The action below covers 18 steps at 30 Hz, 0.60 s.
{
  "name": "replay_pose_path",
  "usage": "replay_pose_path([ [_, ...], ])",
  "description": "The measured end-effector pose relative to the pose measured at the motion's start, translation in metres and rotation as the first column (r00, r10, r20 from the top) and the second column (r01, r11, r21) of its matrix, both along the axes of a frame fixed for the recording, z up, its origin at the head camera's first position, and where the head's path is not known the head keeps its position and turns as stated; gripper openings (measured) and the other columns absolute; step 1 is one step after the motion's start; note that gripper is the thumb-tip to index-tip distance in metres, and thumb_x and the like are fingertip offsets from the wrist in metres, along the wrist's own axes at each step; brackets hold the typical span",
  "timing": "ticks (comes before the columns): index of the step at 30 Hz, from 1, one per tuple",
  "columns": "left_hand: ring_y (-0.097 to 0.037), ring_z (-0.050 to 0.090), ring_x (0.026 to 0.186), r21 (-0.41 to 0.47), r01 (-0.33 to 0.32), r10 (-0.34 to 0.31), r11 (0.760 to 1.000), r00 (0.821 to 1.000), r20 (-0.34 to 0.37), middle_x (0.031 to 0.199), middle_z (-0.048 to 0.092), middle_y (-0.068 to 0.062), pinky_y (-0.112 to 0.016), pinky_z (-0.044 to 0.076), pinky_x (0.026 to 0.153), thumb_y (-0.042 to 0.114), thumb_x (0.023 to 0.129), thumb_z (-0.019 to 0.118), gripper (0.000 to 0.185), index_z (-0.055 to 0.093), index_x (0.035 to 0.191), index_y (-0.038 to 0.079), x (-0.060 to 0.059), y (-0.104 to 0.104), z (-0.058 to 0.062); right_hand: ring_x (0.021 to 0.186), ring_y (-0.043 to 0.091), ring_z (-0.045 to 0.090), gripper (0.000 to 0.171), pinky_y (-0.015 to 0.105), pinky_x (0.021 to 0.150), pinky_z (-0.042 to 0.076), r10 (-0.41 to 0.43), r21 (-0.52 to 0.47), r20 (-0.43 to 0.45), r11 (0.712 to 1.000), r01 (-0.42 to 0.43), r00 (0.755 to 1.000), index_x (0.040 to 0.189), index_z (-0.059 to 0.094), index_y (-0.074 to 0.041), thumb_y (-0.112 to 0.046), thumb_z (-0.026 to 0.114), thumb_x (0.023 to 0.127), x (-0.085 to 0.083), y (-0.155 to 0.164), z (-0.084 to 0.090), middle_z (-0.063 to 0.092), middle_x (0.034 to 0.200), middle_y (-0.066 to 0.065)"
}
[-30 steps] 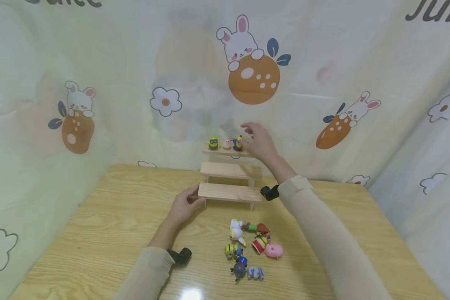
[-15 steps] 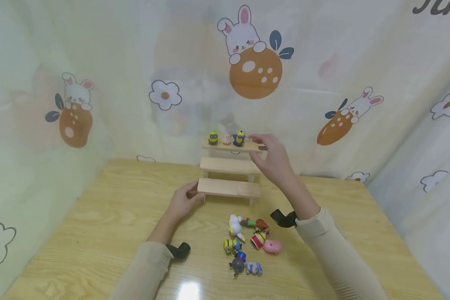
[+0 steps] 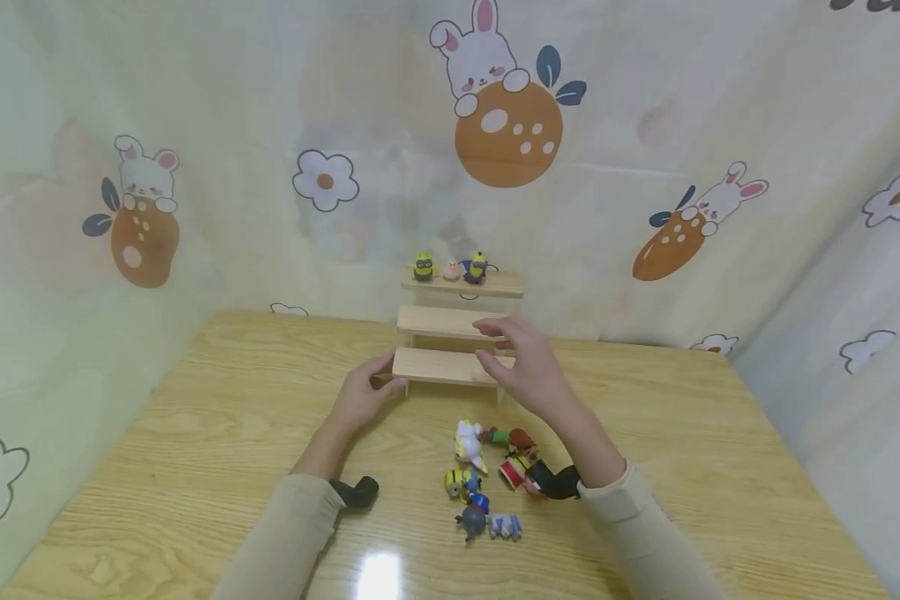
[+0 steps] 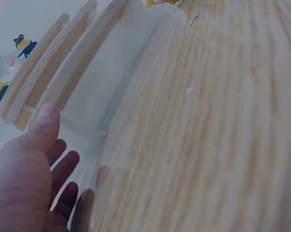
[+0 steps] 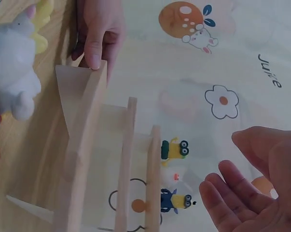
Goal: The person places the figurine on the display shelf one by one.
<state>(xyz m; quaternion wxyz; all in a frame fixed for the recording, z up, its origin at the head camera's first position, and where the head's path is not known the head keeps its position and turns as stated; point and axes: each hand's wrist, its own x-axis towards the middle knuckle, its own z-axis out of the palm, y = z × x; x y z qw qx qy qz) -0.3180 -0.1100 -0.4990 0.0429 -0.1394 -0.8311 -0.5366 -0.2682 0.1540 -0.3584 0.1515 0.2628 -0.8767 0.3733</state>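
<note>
A three-tier wooden stand (image 3: 450,365) is at the back of the table. My left hand (image 3: 363,393) holds the left end of its lowest step, the thumb (image 4: 48,113) on the front edge. On the top step stand a Minion figure (image 3: 423,267) in goggles, a small white figure (image 3: 451,270) and a second Minion (image 3: 476,267) in dark blue. My right hand (image 3: 528,362), thumb and fingers apart and nothing between them, overlaps the right ends of the lower two steps in the head view. In the right wrist view, both Minions stand past its fingertips.
Several toy figures lie before the stand: a white one (image 3: 468,442), one with reddish-brown hair (image 3: 521,440), a red-and-yellow one (image 3: 513,472), a yellow-and-blue one (image 3: 457,482), a grey-headed one (image 3: 472,520) and a pale blue one (image 3: 506,526). A printed curtain (image 3: 375,100) hangs behind.
My right hand has left the dark blue Minion on the top step and come down and nearer. My left hand keeps its place at the lowest step.
</note>
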Motion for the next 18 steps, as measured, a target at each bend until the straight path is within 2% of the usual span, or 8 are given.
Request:
replay_pose_path([
  [4,-0.027,0.061,0.113,0.005,0.004,-0.004,1.0,1.0,0.0,0.131,0.059,-0.011,-0.044,0.045,0.101,0.03,0.086,0.069,0.064,0.044,0.142,0.012,0.0,-0.001,0.0,0.105,0.026,0.06,0.036,0.042,0.09,0.053,-0.012,-0.012,0.02,1.0,0.012,1.0,0.123,0.06,-0.007,-0.011,0.067,0.088,0.0,0.001,-0.008,0.061,0.115,0.011],
  [10,-0.028,0.058,0.117,-0.006,-0.008,0.008,1.0,1.0,0.001,0.132,0.058,-0.011,-0.045,0.042,0.105,0.032,0.086,0.07,0.064,0.045,0.142,0.013,0.0,0.0,0.002,0.106,0.025,0.06,0.036,0.038,0.09,0.053,-0.02,-0.002,0.025,1.0,0.02,0.999,0.123,0.06,-0.008,-0.012,0.068,0.088,0.0,0.003,-0.015,0.062,0.115,0.008],
  [18,-0.029,0.058,0.116,-0.004,-0.009,0.009,1.0,1.0,0.002,0.132,0.058,-0.011,-0.047,0.042,0.104,0.03,0.086,0.07,0.064,0.044,0.142,0.012,0.003,0.001,0.003,0.106,0.025,0.061,0.036,0.033,0.086,0.055,0.023,0.037,0.056,0.999,-0.025,0.998,0.122,0.06,-0.008,-0.012,0.068,0.088,0.009,-0.001,-0.018,0.062,0.113,0.009],
])
